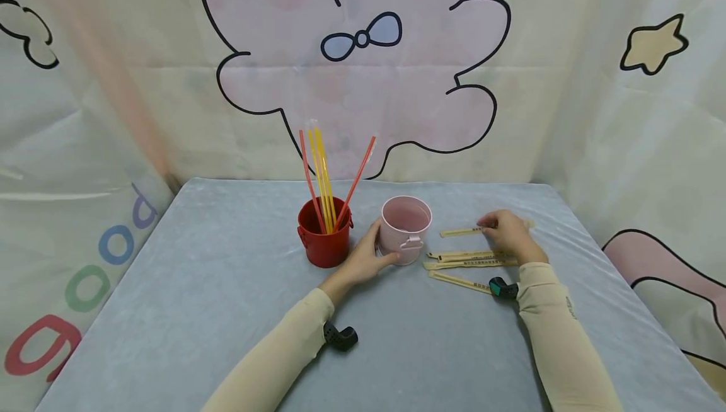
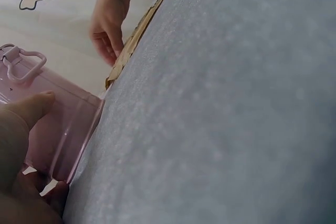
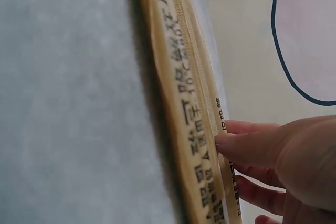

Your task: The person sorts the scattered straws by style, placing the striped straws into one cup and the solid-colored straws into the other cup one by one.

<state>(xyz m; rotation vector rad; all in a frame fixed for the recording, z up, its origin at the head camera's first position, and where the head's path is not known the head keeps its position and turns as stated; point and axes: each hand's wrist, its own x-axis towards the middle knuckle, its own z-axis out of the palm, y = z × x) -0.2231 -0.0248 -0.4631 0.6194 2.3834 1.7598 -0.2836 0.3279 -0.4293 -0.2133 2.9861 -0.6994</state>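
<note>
A small pink bucket (image 1: 395,240) stands upright on the table, its handle folded against the side. My left hand (image 1: 363,261) holds it around the wall, the thumb (image 2: 39,106) across the near side. To the right lie several slim paper-wrapped sticks (image 1: 471,264) with dark printed characters, roughly parallel. At the farthest paper-wrapped stick (image 1: 454,233), my right hand (image 1: 507,235) pinches with thumb and fingertips near its middle. In the right wrist view the thumb (image 3: 247,148) lies against the wrapper, with the other fingers on the far side.
Left of the pink bucket stands a red bucket (image 1: 323,251) with red and yellow straws (image 1: 322,172) rising from it. A pale blue cloth (image 1: 227,311) covers the table. Printed curtains (image 1: 363,97) hang behind the table and at both sides.
</note>
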